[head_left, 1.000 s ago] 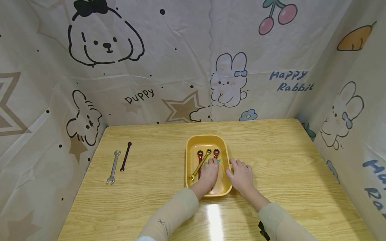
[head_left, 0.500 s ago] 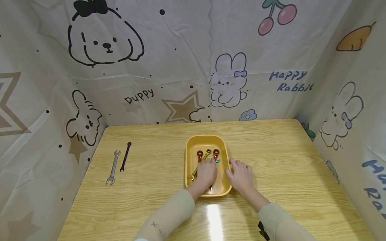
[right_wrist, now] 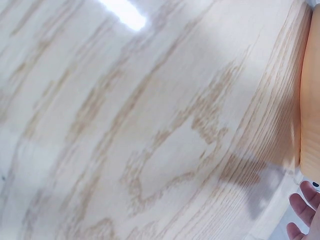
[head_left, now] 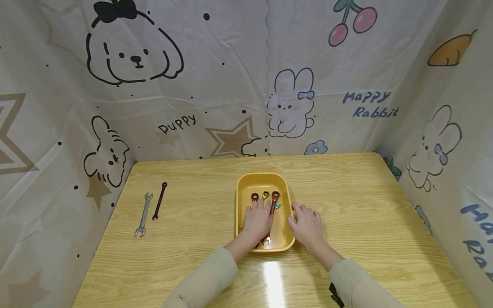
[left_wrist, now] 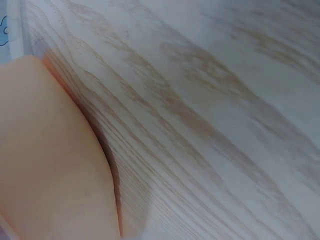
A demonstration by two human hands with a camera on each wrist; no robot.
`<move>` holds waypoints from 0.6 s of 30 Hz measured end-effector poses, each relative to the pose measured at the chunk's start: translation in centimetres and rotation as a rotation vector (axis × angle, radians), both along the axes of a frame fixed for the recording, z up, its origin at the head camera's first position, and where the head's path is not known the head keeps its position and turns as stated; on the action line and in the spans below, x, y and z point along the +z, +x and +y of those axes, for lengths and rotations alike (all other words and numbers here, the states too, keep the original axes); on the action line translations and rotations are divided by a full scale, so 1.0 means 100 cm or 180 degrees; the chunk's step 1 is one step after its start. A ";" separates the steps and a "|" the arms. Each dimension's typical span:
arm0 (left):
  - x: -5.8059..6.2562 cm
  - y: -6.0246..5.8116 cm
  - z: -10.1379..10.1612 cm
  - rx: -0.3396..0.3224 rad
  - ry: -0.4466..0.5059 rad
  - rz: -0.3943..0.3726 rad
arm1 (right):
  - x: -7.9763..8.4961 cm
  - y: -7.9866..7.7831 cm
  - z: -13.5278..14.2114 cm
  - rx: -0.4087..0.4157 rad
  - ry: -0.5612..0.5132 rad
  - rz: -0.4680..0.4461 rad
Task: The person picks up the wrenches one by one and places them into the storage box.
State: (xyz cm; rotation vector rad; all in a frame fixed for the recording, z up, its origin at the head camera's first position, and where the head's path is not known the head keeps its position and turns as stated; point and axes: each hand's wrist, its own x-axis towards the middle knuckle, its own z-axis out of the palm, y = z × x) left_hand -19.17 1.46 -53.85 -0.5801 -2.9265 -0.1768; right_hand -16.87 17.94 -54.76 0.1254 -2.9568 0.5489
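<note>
In the head view my left hand [head_left: 257,222] reaches into the yellow tray [head_left: 289,239], fingers extended forward over the wrenches. It covers most of a gold combination wrench [head_left: 266,194] and of a red ratchet wrench [head_left: 255,196]. To the right of these fingers lies another red ratchet wrench [head_left: 274,205], overlapping a green wrench end [head_left: 277,206]. Beside the tray's right wall rests my right hand [head_left: 308,224], thumb at the rim and fingers relaxed. Its fingertips [right_wrist: 302,212] show at the lower right of the right wrist view.
On the wooden table [head_left: 346,192], a silver open-end wrench [head_left: 144,215] and a dark purple wrench [head_left: 159,201] lie apart at the left. A printed curtain [head_left: 215,64] encloses the back and sides. The tray's outer wall [left_wrist: 55,150] fills the left wrist view's left side.
My left hand has shifted left inside the tray, from the right red wrench to over the gold one. More of that red wrench now shows. My right hand stays at the tray's side.
</note>
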 end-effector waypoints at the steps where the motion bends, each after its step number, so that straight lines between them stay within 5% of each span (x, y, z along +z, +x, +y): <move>1: 0.001 0.000 -0.002 -0.0020 0.0035 0.0022 | 0.000 0.000 0.000 -0.0001 -0.0005 -0.0003; 6: 0.006 0.001 -0.011 -0.0126 0.0156 0.0130 | 0.000 0.001 0.000 -0.0006 -0.0018 -0.0010; 13: 0.009 0.002 -0.026 -0.0202 0.0254 0.0659 | 0.002 0.001 -0.001 -0.0001 -0.0033 -0.0014; 18: 0.008 0.000 -0.035 -0.0211 0.0485 0.0711 | 0.002 0.001 -0.001 -0.0001 -0.0030 -0.0005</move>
